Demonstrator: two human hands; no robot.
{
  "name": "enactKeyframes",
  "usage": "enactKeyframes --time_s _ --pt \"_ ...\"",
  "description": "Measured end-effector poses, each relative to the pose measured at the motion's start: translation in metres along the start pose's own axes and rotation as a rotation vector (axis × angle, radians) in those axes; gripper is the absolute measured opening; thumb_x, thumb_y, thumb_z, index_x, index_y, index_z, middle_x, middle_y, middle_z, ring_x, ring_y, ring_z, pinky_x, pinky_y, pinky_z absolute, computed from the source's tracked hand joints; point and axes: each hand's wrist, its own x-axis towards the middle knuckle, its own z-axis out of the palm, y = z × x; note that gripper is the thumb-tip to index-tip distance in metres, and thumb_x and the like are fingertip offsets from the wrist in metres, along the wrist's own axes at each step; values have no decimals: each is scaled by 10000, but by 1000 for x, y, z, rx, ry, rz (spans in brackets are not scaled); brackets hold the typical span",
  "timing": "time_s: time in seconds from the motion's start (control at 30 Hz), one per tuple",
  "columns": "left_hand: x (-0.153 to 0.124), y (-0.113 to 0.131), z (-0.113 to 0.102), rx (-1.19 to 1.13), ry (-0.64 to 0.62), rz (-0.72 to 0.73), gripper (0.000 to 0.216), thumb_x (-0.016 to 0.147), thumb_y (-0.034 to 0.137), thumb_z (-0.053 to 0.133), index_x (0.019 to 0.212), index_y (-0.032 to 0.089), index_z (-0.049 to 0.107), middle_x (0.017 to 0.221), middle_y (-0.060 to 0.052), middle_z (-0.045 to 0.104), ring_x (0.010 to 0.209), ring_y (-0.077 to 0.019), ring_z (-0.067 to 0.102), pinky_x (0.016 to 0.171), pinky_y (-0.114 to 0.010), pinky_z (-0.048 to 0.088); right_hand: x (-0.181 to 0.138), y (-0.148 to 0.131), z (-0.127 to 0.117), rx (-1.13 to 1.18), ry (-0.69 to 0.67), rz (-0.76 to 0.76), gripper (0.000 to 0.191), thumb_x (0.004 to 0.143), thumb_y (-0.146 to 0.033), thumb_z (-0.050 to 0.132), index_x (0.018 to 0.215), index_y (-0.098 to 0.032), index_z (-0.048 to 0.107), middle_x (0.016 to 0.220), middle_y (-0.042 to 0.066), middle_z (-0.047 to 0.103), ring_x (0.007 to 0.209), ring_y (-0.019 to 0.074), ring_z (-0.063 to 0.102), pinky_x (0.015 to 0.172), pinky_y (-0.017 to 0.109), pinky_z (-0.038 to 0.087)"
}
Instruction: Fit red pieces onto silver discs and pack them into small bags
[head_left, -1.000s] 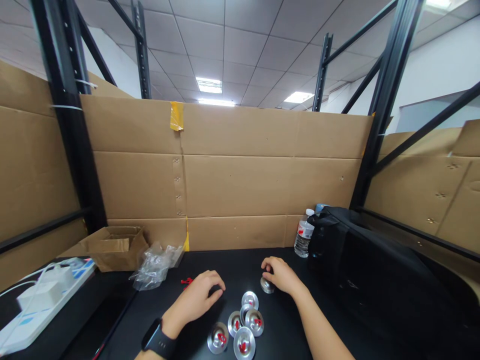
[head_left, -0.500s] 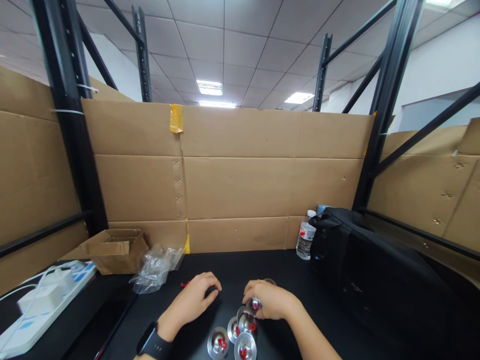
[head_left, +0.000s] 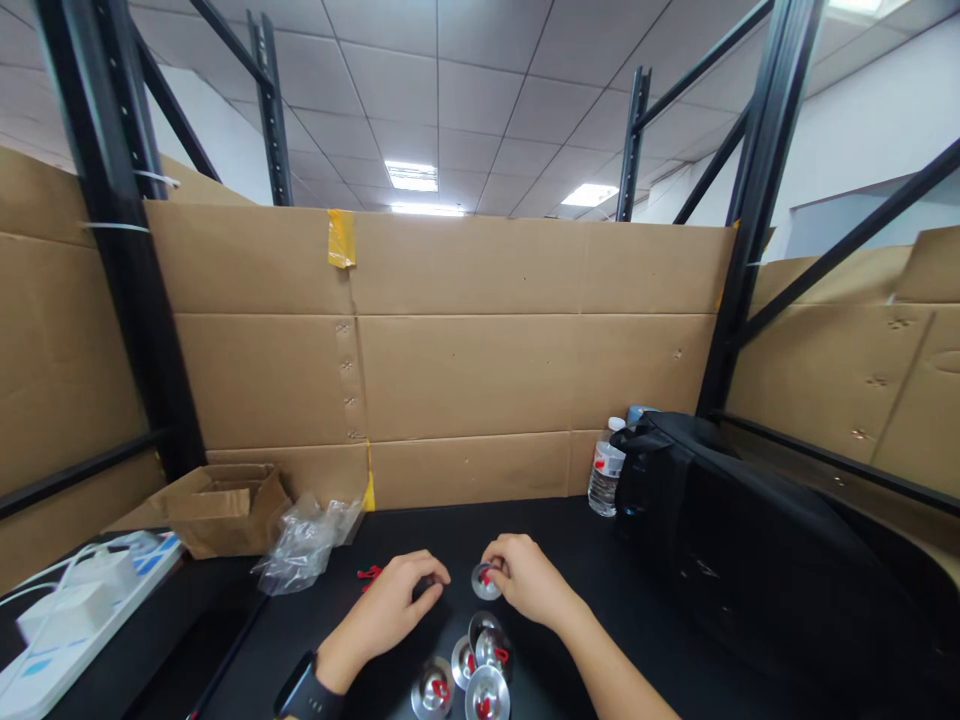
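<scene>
Now, right hand: the right hand (head_left: 525,580) is pinching a small metal disc (head_left: 484,581) with a red bit on it, fingertips closed on its right edge, lifting it just above the tabletop (head_left: 600,560).
Left hand: the left hand (head_left: 397,600) is resting curled, knuckles up, just left of the disc; whether its grip is holding anything I cannot tell.
Disc position: it is sitting between the two hands, tilted toward the camera, far of the cluster.
Cluster: the other metal discs (head_left: 472,675) are lying near the bottom edge, touching or overlapping one another.
Doing it well: judging from the pinch, keeping the fingertips on the rim and the disc clear of the pile is looking wise, since it seems slippery.
Surroundings: a plastic bag (head_left: 304,540) and cardboard box (head_left: 225,505) are lying far left; a water bottle (head_left: 604,475) and black bag (head_left: 735,540) are standing far right.
</scene>
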Motion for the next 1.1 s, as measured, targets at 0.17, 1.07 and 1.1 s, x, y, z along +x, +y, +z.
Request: enactKeyframes --time_s 0.17,1.07,1.1 --pt "6 16 16 -197 121 -43 224 945 347 580 1097 238 703 1003 -38 743 890 -181 669 789 -251 477 6 -12 14 360 135 65 103 861 -257 617 886 -183 684 849 46 711 591 137 657 539 217 468" --pt "-9 -50 -48 143 130 -150 196 809 260 568 833 188 749 805 -36 732 755 -176 647 718 -253 445 4 35 -27 -17 24 57 417 638 -176 774 1052 -216 748 1059 60 709 987 226 657 881 283 474" --pt "-13 -61 -54 161 118 -176 199 806 278 578 830 189 755 819 -43 740 776 -187 655 738 -262 449 3 45 -33 -43 -10 84 397 626 -182 783 1022 -213 759 1042 56 717 975 227 659 855 274 475"
